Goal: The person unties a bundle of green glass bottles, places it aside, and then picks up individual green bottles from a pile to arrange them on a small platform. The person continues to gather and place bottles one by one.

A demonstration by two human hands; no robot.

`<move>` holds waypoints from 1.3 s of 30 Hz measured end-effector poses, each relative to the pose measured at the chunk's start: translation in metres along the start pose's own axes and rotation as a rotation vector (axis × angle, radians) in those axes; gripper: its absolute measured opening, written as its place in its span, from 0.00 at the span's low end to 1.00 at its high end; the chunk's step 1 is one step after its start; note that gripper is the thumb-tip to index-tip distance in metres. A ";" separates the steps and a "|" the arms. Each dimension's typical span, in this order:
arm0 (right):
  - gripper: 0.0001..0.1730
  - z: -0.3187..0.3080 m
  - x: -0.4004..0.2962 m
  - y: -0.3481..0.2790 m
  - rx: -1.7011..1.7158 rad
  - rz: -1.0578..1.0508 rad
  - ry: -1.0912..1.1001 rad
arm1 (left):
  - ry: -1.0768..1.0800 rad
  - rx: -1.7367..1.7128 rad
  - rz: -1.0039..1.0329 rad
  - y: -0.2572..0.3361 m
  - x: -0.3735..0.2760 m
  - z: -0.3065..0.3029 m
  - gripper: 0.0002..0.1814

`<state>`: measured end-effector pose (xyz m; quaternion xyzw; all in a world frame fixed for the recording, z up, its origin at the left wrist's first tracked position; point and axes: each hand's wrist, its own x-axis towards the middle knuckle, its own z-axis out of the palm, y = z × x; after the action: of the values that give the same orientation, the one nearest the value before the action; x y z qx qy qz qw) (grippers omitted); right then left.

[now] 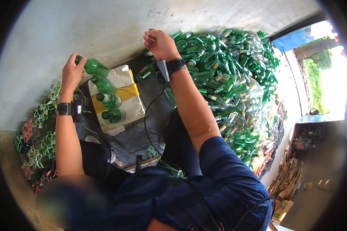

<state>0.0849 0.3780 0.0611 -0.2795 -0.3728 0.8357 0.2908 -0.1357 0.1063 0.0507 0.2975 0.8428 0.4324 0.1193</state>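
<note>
My left hand [72, 70] grips a green glass bottle [97, 68] by its neck, at the far left corner of a white box [134, 106] with yellow tape. Whether this bottle's base rests on the box I cannot tell. Three more green glass bottles, the far one [105, 85], the middle one [112, 100] and the near one [115, 115], stand in a row on the box. My right hand [161, 44] hovers by the wall beside a big bottle heap, its fingers loosely curled and nothing visible in them.
To the right rises a heap of green and clear glass bottles [228, 83]. Bottles bundled with coloured strapping [43, 138] lie at the left. A pale wall [86, 31] runs along the far side. Black cables [146, 118] hang from my wrist devices, over the dark ground sheet [133, 143].
</note>
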 end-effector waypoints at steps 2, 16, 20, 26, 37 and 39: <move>0.11 -0.001 0.000 -0.001 0.009 0.002 0.009 | -0.011 0.000 0.026 -0.003 0.001 0.005 0.18; 0.08 -0.012 0.007 -0.006 0.048 -0.011 0.018 | -0.125 0.033 -0.005 0.002 -0.001 0.013 0.16; 0.09 -0.014 0.006 -0.007 0.047 -0.017 0.008 | -0.132 0.035 0.015 -0.012 0.003 0.019 0.16; 0.09 -0.011 0.002 -0.008 -0.006 -0.030 0.036 | -0.171 0.045 -0.025 0.002 -0.003 0.015 0.17; 0.10 -0.015 0.005 -0.008 -0.071 -0.012 0.011 | -0.179 0.131 0.024 -0.004 -0.002 0.024 0.19; 0.10 -0.017 0.006 -0.008 -0.073 -0.013 0.008 | -0.174 0.143 0.060 -0.005 0.000 0.027 0.18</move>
<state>0.0947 0.3942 0.0565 -0.2907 -0.4036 0.8186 0.2873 -0.1252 0.1217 0.0306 0.3668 0.8486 0.3471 0.1576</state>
